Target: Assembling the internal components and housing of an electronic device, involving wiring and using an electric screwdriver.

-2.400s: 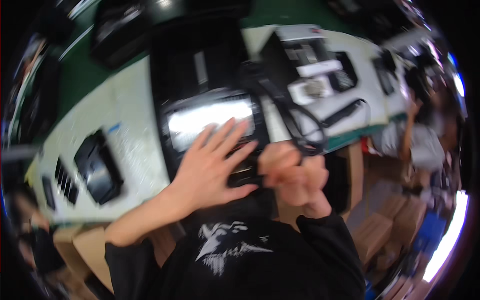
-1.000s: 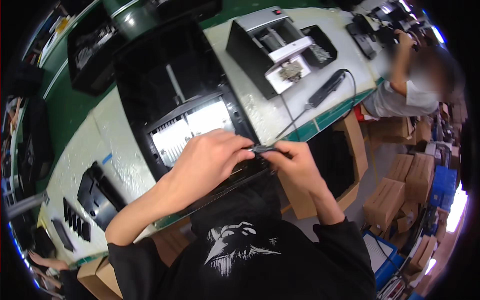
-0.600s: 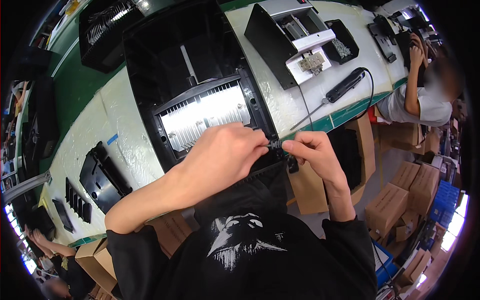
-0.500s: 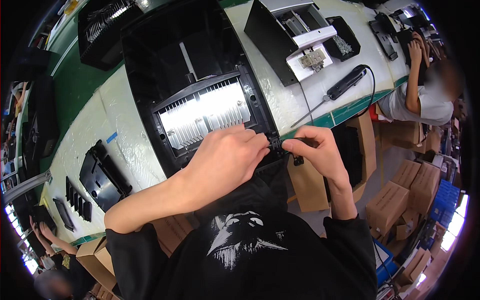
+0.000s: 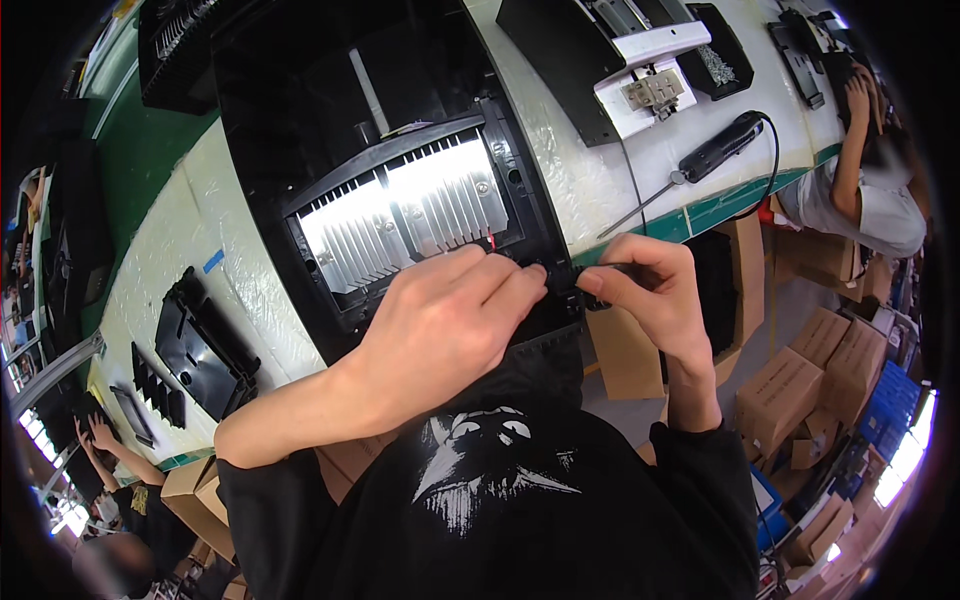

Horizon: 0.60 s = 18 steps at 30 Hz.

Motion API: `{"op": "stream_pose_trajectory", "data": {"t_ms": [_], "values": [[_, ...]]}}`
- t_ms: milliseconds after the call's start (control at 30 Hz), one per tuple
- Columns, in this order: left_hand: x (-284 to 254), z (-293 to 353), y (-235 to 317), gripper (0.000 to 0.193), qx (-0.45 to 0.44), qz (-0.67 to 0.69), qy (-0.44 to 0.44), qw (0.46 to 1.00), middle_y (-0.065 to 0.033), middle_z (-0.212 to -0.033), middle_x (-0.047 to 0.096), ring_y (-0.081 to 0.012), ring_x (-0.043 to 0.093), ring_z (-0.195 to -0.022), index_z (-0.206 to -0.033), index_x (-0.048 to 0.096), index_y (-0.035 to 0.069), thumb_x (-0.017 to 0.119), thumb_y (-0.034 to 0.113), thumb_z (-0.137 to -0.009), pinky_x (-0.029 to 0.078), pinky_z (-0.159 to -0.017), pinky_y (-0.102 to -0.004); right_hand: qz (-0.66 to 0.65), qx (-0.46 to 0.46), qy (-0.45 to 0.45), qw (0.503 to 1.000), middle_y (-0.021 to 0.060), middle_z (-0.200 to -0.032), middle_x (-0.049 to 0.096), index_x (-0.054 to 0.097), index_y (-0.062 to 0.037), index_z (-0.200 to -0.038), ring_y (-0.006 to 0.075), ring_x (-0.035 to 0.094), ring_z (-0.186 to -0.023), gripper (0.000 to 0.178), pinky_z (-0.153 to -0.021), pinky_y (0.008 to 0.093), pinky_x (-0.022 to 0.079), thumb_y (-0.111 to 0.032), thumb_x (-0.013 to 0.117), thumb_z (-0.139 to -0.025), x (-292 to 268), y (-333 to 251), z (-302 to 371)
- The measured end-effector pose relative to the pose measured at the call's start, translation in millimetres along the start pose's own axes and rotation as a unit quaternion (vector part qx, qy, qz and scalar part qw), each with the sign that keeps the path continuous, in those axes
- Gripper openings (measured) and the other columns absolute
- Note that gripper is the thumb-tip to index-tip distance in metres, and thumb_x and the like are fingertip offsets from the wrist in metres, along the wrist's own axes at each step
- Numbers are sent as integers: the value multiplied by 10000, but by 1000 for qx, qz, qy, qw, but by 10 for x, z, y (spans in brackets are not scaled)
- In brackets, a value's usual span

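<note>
A black plastic housing (image 5: 262, 190) stands before me, with a finned silver heat sink (image 5: 345, 235) set in its near part. My left hand (image 5: 450, 305) reaches over the heat sink's near edge, its thumb and fingers closed at the housing's near right corner. What they grip is hidden. A bit of red wire (image 5: 491, 241) shows just beyond those fingers. Beside that corner, my right hand (image 5: 655, 295) pinches a small black cable-like part (image 5: 603, 298), mostly covered by the fingers. Between the two hands lie small black pieces whose kind I cannot make out.
An electric screwdriver (image 5: 722, 145) lies to the right, near a metal fixture (image 5: 655, 92) and a black tray of screws (image 5: 717, 68). Black plastic parts (image 5: 207, 350) rest at left. Open cardboard boxes (image 5: 627, 355) stand below the table edge. Other people work at both sides.
The view has shifted slightly, so the housing sits higher and the screwdriver farther right. Both hands stay at the same corner. The red wire now shows beyond my left fingers.
</note>
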<state>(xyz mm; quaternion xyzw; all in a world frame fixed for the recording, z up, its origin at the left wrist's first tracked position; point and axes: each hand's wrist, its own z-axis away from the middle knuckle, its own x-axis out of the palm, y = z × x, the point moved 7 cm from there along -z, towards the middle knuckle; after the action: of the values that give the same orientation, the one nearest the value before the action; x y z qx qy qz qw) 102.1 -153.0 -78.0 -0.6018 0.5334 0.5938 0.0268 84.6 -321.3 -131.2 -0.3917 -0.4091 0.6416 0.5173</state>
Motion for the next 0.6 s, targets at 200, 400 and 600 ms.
{"op": "stream_pose_trajectory", "data": {"t_ms": [200,400,600], "values": [[20,2,20,196,7,14,-21,1000,-75,-755,628,-194,594,-614,-869,650,-11,727,14,-690,481,-512,-285,29,3,-5,1000,-53,-574,487,617,17,-682,-7,361,-543,175,-471,182,240,-78,746,-752,-3,20,2],[26,-38,-56,190,-30,65,-66,995,-91,-752,618,-219,591,-615,-869,645,-25,717,3,-696,478,-505,-299,5,76,-28,997,-19,-542,510,612,22,-634,9,404,-507,205,-452,193,260,-90,725,-763,41,27,-44],[99,-5,-64,196,-18,51,-57,997,-84,-722,595,-211,570,-607,-866,634,-24,713,-2,-688,463,-507,-304,-33,139,-47,989,17,-493,515,585,18,-560,43,442,-459,289,-438,205,279,-125,689,-788,75,13,-57]]}}
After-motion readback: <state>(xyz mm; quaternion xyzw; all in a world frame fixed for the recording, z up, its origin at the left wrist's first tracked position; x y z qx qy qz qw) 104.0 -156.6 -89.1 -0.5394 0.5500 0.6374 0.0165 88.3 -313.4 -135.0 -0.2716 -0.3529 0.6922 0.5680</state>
